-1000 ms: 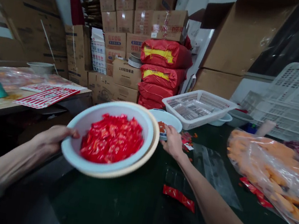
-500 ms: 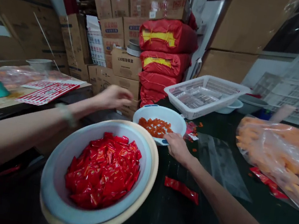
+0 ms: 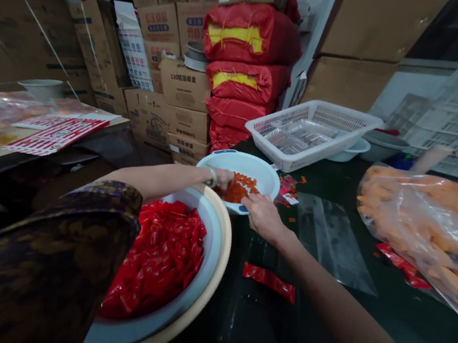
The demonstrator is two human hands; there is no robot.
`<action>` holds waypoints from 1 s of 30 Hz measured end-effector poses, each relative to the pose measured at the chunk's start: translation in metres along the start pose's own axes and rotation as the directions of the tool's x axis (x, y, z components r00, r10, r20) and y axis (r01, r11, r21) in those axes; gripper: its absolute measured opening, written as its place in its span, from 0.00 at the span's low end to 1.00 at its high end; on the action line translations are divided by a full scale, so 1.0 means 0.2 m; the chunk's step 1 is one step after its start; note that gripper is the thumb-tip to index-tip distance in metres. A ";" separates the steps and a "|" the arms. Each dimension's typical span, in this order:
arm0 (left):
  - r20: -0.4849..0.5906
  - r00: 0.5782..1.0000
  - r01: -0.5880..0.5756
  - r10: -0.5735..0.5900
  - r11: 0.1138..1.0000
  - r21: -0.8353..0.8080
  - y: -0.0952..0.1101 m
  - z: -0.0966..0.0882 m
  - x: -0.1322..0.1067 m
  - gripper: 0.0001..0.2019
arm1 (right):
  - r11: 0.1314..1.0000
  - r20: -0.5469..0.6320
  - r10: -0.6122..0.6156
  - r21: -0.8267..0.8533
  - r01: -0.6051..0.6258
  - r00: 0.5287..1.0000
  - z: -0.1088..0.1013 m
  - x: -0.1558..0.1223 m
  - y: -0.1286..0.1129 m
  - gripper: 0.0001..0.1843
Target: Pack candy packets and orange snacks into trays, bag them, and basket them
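Head view: left hand [image 3: 224,178] is down in the small bowl [image 3: 262,169], at the orange pieces [image 3: 245,185]; finger closure hidden, cannot tell. Right hand [image 3: 264,217] pinches that bowl's near-right rim. Small bowl sits on the dark table [image 3: 333,180], just beyond the large bowl [image 3: 212,250] of red packets [image 3: 163,248].

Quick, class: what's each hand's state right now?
Left hand: down at the orange pieces; open or closed cannot be told.
Right hand: curled at the rim of the pale bowl; grip unclear.

Left hand [image 3: 224,179] among orange pieces [image 3: 243,185] in pale bowl [image 3: 256,168] — right hand [image 3: 264,216] at its rim.
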State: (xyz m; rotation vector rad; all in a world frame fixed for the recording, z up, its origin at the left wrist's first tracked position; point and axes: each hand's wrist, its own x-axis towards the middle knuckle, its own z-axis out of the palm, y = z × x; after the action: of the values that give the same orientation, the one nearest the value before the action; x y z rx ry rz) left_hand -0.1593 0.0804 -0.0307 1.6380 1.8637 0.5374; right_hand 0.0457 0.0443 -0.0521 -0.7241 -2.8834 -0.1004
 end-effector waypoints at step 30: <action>-0.298 0.954 -0.217 -0.020 0.637 -0.739 0.80 0.32 -0.55 0.13 | -0.200 0.442 0.634 0.886 -0.417 0.635 -0.20 -0.47 -0.07 0.05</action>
State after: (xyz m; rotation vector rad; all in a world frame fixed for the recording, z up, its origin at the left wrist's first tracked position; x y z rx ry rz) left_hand 0.0084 -0.0081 0.0443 1.0943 1.3785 1.4554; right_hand 0.1269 -0.0158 -0.0294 -1.3241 -1.3740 1.6495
